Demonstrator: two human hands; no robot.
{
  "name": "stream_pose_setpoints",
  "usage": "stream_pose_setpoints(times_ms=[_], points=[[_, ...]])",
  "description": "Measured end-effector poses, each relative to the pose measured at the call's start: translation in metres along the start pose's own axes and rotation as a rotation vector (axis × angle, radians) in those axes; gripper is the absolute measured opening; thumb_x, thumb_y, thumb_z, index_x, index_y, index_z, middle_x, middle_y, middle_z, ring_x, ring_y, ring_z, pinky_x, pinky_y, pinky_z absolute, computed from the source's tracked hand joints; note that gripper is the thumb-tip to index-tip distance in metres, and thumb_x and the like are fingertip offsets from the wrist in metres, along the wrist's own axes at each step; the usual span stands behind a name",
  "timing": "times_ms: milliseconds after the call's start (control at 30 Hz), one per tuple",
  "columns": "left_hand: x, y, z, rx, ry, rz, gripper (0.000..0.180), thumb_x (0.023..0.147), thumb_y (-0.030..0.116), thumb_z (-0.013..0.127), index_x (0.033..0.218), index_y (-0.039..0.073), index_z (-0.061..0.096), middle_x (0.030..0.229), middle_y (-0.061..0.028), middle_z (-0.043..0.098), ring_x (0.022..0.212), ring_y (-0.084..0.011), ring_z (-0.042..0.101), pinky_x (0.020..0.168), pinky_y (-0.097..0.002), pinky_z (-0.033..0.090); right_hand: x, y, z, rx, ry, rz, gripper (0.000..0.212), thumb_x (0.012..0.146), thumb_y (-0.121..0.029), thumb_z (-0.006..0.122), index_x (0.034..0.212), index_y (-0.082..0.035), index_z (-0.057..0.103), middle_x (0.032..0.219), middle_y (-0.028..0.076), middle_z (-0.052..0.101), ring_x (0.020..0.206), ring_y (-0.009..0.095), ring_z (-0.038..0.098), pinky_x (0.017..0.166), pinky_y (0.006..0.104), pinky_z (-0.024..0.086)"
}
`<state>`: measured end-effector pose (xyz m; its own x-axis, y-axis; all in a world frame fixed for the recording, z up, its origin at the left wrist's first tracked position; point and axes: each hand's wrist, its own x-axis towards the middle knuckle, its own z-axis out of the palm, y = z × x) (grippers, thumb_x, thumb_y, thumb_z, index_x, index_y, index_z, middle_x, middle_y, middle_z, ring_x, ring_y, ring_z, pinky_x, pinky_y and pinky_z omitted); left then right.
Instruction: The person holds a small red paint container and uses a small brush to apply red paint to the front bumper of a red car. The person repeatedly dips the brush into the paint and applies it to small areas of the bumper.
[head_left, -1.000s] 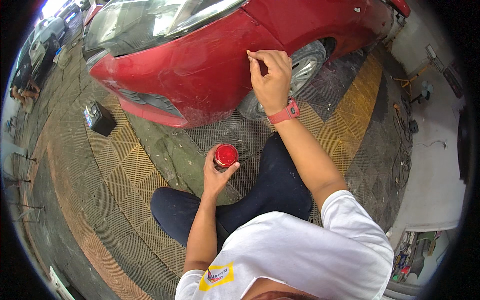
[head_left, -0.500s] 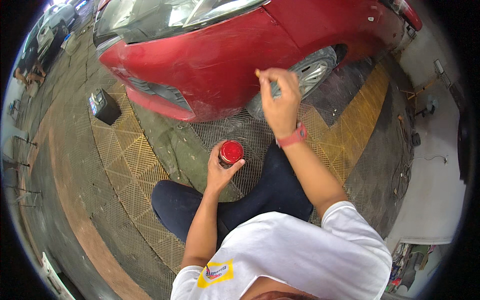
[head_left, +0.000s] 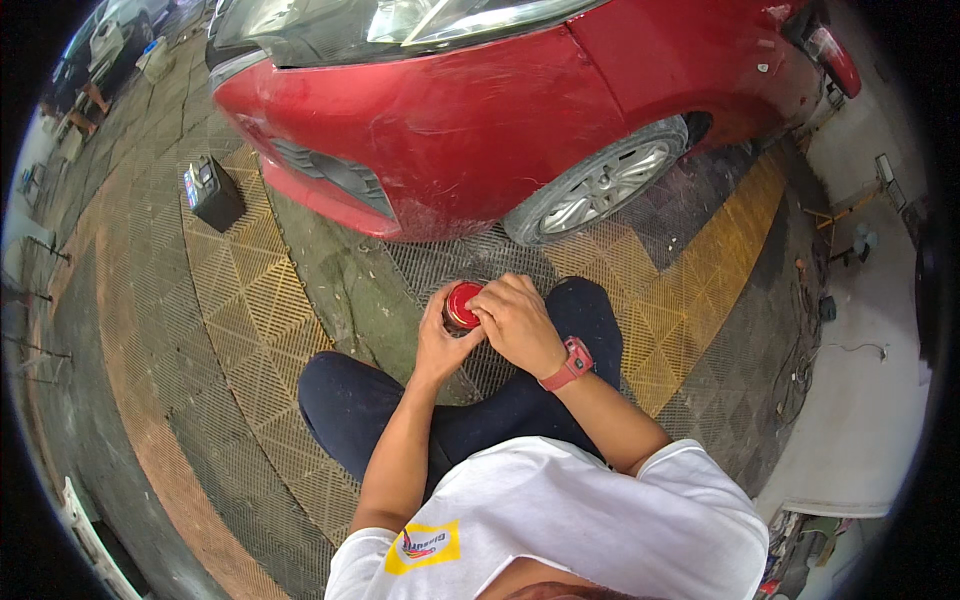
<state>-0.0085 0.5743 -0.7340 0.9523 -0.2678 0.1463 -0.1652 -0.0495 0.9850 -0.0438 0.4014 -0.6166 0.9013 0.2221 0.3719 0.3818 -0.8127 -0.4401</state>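
A small round container [head_left: 462, 305], bright red across its top like paint, sits in the grip of my left hand [head_left: 440, 340], whose fingers and thumb wrap its sides. My right hand [head_left: 518, 325], with a pink-red watch [head_left: 570, 363] at the wrist, is bent over the container's right side. Its fingers are pinched together at the rim, and whatever is between them is hidden. Both hands are above my lap, in front of the red car's front bumper [head_left: 410, 140], which bears pale scuffs and scratches.
The car's front wheel [head_left: 605, 195] stands beyond my right hand. A black box-shaped battery [head_left: 214, 195] rests on the grid floor tiles [head_left: 255, 290] at the left. Along the right wall [head_left: 860, 400] lie loose cables [head_left: 800, 350]. Another person [head_left: 85, 110] is far left, near another car.
My right hand has come down from in front of the car, where it pinched a small yellowish thing, to the container's rim. My left hand still holds the container in nearly the same place.
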Motion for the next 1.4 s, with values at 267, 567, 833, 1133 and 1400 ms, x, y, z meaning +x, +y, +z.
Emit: stream_pose_setpoints(times_ms=[267, 567, 833, 1133, 1400], points=[[0.004, 0.004, -0.001, -0.003, 0.022, 0.01, 0.089, 0.084, 0.023, 0.104, 0.161, 0.002, 0.064, 0.151, -0.0212, 0.074, 0.141, -0.0363, 0.074, 0.12, -0.0483, 0.059, 0.02, -0.013, -0.016, -0.019, -0.019, 0.013, 0.006, 0.103, -0.012, 0.076, 0.105, -0.006, 0.078, 0.11, 0.012, 0.077, 0.111, 0.036, 0.068, 0.102, 0.051, 0.052], [0.0, 0.008, -0.005, -0.043, 0.016, -0.026, 0.095, 0.088, 0.025, 0.106, 0.166, 0.001, 0.058, 0.154, -0.0158, 0.072, 0.142, -0.0268, 0.072, 0.12, -0.0421, 0.06, 0.107, -0.028, -0.075, 0.021, 0.492, -0.029, 0.003, 0.105, -0.006, 0.082, 0.107, -0.006, 0.085, 0.108, 0.01, 0.085, 0.105, 0.034, 0.074, 0.097, 0.0466, 0.058], [0.001, 0.004, -0.006, -0.063, 0.016, 0.003, 0.091, 0.09, 0.021, 0.105, 0.166, 0.002, 0.058, 0.154, -0.0143, 0.071, 0.141, -0.0257, 0.073, 0.117, -0.0407, 0.063, 0.197, -0.003, -0.123, -0.159, 0.892, -0.107, 0.006, 0.102, -0.013, 0.087, 0.105, -0.008, 0.085, 0.105, 0.006, 0.085, 0.103, 0.032, 0.073, 0.097, 0.0473, 0.056], [0.001, 0.005, -0.006, -0.061, 0.011, -0.003, 0.089, 0.09, 0.02, 0.105, 0.165, 0.003, 0.058, 0.153, -0.0128, 0.072, 0.139, -0.0244, 0.074, 0.116, -0.0399, 0.063, 0.226, -0.023, -0.068, -0.16, 0.844, -0.222, 0.006, 0.1, -0.017, 0.086, 0.102, -0.013, 0.082, 0.101, 0.005, 0.081, 0.099, 0.032, 0.072, 0.092, 0.0493, 0.052], [0.0, 0.005, -0.01, -0.063, 0.03, -0.004, 0.088, 0.089, 0.019, 0.105, 0.164, 0.003, 0.06, 0.151, -0.0122, 0.072, 0.138, -0.0233, 0.074, 0.115, -0.0393, 0.063, 0.225, 0.005, -0.101, -0.299, 0.948, -0.219, 0.008, 0.098, -0.017, 0.088, 0.097, -0.015, 0.081, 0.098, 0.004, 0.08, 0.098, 0.032, 0.072, 0.089, 0.0499, 0.051]])
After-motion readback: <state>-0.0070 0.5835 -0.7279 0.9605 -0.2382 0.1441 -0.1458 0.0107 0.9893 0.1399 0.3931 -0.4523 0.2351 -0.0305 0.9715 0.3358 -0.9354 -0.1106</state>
